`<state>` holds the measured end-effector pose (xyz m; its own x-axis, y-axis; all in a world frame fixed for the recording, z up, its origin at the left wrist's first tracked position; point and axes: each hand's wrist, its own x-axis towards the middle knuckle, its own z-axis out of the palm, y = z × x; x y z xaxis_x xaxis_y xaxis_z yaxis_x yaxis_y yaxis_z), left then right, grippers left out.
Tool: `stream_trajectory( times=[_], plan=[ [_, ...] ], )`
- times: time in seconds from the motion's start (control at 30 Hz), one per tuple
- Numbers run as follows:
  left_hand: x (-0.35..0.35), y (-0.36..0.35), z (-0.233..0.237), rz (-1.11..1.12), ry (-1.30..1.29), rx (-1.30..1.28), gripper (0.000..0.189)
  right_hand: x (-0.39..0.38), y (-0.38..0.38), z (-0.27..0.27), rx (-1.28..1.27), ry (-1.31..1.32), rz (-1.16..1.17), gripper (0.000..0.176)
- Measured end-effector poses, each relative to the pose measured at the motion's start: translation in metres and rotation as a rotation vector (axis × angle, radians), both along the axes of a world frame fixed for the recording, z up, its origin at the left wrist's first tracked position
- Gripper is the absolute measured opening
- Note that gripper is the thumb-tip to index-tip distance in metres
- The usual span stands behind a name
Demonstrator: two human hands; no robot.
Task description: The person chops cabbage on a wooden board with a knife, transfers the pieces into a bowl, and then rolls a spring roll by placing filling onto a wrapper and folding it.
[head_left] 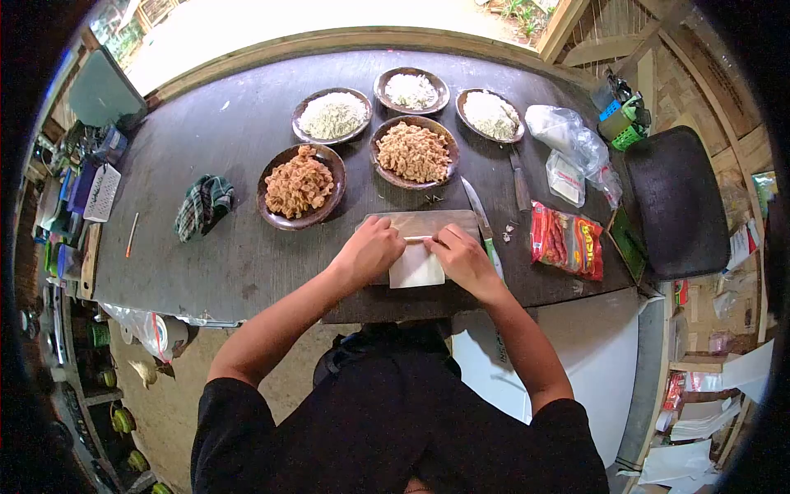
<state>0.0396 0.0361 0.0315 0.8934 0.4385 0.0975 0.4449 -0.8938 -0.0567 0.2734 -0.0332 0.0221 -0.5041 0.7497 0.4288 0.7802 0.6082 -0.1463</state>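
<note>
A square white wrapper sheet (417, 271) lies at the near edge of the table, its far end rolled into a thin tube (419, 240). My left hand (374, 249) pinches the left end of that tube with bent fingers. At the opposite end, my right hand (462, 257) holds it with thumb and fingers closed. What is inside the roll cannot be seen. Beneath the wrapper is a flat translucent board (424, 221). A knife (480, 216) with a pale green handle lies just right of the board, partly behind my right hand.
Beyond my hands stand brown plates of crispy brown pieces (299, 184), chunky light-brown bits (413, 153) and white shreds (333, 115). To the right are a red sausage packet (566, 241), clear bags (568, 140) and a second knife (520, 181). A checked cloth (204, 207) lies left.
</note>
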Motion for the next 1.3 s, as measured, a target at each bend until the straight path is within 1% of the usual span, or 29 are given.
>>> stream_trajectory(
  times=[0.07, 0.13, 0.17, 0.23, 0.27, 0.33, 0.37, 0.43, 0.47, 0.53, 0.57, 0.63, 0.77, 0.83, 0.87, 0.93, 1.07, 1.13, 1.17, 1.23, 1.3],
  plan=[
    [0.001, -0.004, 0.0, 0.041, 0.033, -0.012, 0.01, 0.0, 0.001, -0.001, -0.026, 0.039, -0.003, 0.018],
    [0.002, -0.006, -0.005, 0.141, -0.135, -0.075, 0.009, 0.0, 0.003, -0.003, -0.059, 0.073, -0.047, 0.015],
    [0.004, -0.006, -0.008, 0.14, -0.134, -0.075, 0.009, -0.001, 0.005, -0.005, -0.059, 0.074, -0.048, 0.015],
    [0.01, -0.002, -0.006, 0.252, -0.226, -0.166, 0.012, 0.0, 0.013, -0.007, -0.159, 0.146, -0.085, 0.013],
    [0.011, -0.001, -0.006, 0.25, -0.227, -0.167, 0.012, 0.002, 0.016, -0.008, -0.159, 0.145, -0.087, 0.013],
    [0.012, 0.001, -0.001, 0.356, -0.275, -0.241, 0.009, 0.004, 0.02, -0.008, -0.237, 0.241, -0.088, 0.013],
    [0.011, 0.005, -0.001, 0.359, -0.275, -0.242, 0.009, 0.005, 0.022, -0.007, -0.238, 0.241, -0.086, 0.013],
    [0.012, 0.016, -0.001, 0.343, -0.237, -0.351, 0.012, 0.007, 0.025, -0.005, -0.327, 0.265, -0.123, 0.013],
    [0.011, 0.019, -0.004, 0.345, -0.239, -0.35, 0.012, 0.008, 0.028, -0.004, -0.326, 0.263, -0.121, 0.013],
    [0.011, 0.023, -0.009, 0.201, -0.245, -0.275, 0.009, 0.009, 0.031, -0.005, -0.284, 0.189, -0.059, 0.01],
    [0.011, 0.025, -0.011, 0.201, -0.245, -0.274, 0.009, 0.01, 0.03, -0.006, -0.282, 0.189, -0.059, 0.01],
    [0.012, 0.024, -0.006, 0.15, -0.135, -0.27, 0.01, 0.01, 0.028, -0.007, -0.228, 0.093, -0.024, 0.006],
    [0.007, 0.016, 0.003, 0.093, -0.125, -0.258, 0.01, 0.015, 0.022, -0.008, -0.23, 0.098, -0.013, 0.007],
    [0.006, 0.009, 0.003, 0.062, -0.087, -0.156, 0.013, 0.015, 0.018, -0.01, -0.159, 0.128, 0.042, 0.012],
    [0.005, 0.004, 0.003, 0.062, -0.086, -0.157, 0.013, 0.015, 0.014, -0.011, -0.16, 0.129, 0.042, 0.012],
    [0.006, -0.006, 0.002, -0.003, -0.087, 0.036, 0.014, 0.009, 0.004, -0.004, -0.066, 0.064, 0.023, 0.014],
    [0.009, -0.014, 0.003, 0.06, -0.071, -0.022, 0.012, 0.007, -0.001, -0.006, -0.062, 0.061, -0.001, 0.014],
    [0.013, -0.01, 0.002, 0.167, -0.045, -0.076, 0.01, 0.007, 0.001, -0.003, -0.129, 0.116, -0.017, 0.014],
    [0.014, -0.007, -0.001, 0.165, -0.044, -0.074, 0.01, 0.008, 0.004, -0.005, -0.127, 0.116, -0.019, 0.014],
    [0.017, -0.002, -0.004, 0.227, -0.169, -0.159, 0.009, 0.009, 0.011, -0.008, -0.165, 0.193, -0.042, 0.009],
    [0.015, -0.001, -0.005, 0.218, -0.205, -0.165, 0.008, 0.008, 0.013, -0.007, -0.177, 0.208, -0.052, 0.007]
  ],
)
